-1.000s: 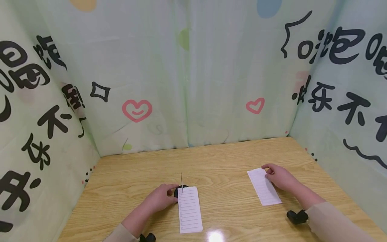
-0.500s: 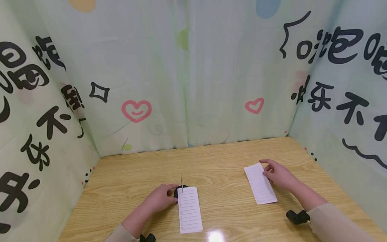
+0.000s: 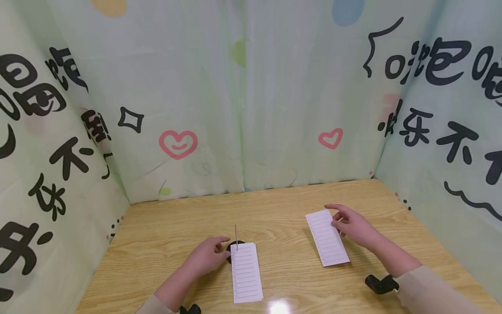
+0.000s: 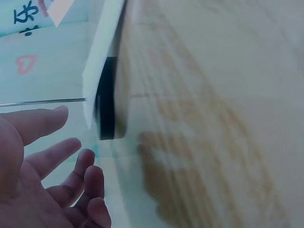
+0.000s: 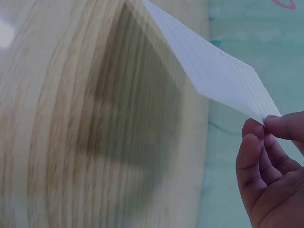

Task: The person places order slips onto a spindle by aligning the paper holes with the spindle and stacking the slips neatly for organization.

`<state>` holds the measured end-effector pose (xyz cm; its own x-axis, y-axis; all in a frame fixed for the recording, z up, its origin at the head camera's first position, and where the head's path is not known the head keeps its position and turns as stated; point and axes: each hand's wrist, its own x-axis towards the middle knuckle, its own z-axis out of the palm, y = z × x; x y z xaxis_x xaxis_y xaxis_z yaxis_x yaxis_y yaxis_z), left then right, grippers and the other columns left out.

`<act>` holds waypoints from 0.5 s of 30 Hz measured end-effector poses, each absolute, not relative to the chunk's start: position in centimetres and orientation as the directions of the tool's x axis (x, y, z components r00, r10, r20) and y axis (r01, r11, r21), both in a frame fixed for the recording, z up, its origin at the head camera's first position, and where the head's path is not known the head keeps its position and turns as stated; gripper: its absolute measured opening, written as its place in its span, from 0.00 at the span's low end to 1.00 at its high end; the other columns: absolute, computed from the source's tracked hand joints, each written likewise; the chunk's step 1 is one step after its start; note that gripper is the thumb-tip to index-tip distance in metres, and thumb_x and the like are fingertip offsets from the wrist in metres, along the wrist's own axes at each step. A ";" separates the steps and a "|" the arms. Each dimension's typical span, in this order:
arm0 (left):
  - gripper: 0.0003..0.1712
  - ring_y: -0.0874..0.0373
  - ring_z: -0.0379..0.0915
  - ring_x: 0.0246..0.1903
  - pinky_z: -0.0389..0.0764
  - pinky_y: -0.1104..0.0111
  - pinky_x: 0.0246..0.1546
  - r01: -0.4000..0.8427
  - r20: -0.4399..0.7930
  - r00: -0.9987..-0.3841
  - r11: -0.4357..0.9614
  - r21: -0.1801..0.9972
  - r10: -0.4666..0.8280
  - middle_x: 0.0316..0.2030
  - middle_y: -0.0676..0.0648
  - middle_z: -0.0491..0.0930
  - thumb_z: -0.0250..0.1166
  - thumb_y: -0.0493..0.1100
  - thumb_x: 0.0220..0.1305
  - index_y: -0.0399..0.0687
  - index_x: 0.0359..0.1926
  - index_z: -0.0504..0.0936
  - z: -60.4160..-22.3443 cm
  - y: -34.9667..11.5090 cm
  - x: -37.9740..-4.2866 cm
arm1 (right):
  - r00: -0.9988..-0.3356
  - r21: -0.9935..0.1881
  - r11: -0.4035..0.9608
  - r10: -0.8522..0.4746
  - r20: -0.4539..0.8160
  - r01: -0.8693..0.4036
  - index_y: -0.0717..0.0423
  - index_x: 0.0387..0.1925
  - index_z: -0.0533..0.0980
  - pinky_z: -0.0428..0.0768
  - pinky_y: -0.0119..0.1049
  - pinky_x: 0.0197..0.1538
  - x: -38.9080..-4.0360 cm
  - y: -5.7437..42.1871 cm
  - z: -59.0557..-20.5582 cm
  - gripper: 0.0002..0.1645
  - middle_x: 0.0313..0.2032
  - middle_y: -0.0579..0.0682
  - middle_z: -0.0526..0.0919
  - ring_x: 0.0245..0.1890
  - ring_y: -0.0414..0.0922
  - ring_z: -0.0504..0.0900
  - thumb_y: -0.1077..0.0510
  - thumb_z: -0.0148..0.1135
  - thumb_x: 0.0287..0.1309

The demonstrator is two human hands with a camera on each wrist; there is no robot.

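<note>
My right hand [image 3: 354, 224] pinches a lined paper slip [image 3: 327, 240] by its edge between thumb and fingers. In the right wrist view the slip [image 5: 209, 61] hangs tilted above the table, its shadow below. A bill spike with a black round base [image 4: 107, 118] and a thin metal needle [image 3: 235, 233] stands left of the middle. Several lined slips [image 3: 247, 277] lie pierced on it, covering much of the base. Beside the base is my left hand [image 3: 205, 256], its fingers loosely bent and apart from it in the left wrist view.
The wooden table [image 3: 176, 218] runs back to a pale printed curtain [image 3: 274, 96], with more curtain on both sides. Each wrist carries a black mount, such as the right one [image 3: 381, 284]. A light glare [image 3: 279, 306] shows near the front.
My right hand has moved left with the slip, toward the bill spike. My left hand has loosened from the black base, its fingers spreading slightly; the spike stays in place.
</note>
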<state>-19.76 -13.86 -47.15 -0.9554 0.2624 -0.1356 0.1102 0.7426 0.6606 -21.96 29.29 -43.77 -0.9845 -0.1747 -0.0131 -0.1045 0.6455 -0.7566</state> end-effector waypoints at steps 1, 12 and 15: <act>0.27 0.53 0.73 0.38 0.75 0.60 0.34 0.106 -0.135 -0.956 0.734 0.671 0.261 0.45 0.46 0.77 0.67 0.48 0.66 0.49 0.64 0.77 -47.0 -13.9 -19.7 | -0.985 -0.764 0.638 -0.174 -0.013 -0.103 0.59 0.69 0.64 0.80 0.43 0.33 -21.9 29.0 -43.6 0.29 0.39 0.56 0.76 0.31 0.48 0.76 0.65 0.55 0.69; 0.27 0.53 0.72 0.40 0.74 0.61 0.33 0.123 -0.108 -0.956 0.708 0.695 0.272 0.46 0.46 0.77 0.65 0.49 0.68 0.49 0.65 0.76 -45.7 -14.2 -19.3 | -0.972 -0.787 0.597 -0.236 0.012 -0.154 0.55 0.70 0.65 0.77 0.39 0.31 -21.3 25.9 -42.5 0.29 0.39 0.55 0.75 0.28 0.51 0.75 0.65 0.55 0.69; 0.26 0.54 0.72 0.40 0.74 0.61 0.32 0.120 -0.104 -0.959 0.707 0.697 0.265 0.46 0.48 0.78 0.65 0.49 0.68 0.49 0.65 0.76 -45.4 -14.2 -19.2 | -0.969 -0.800 0.578 -0.248 0.016 -0.161 0.54 0.69 0.66 0.75 0.36 0.30 -21.1 24.9 -42.3 0.29 0.39 0.54 0.75 0.28 0.51 0.75 0.64 0.56 0.69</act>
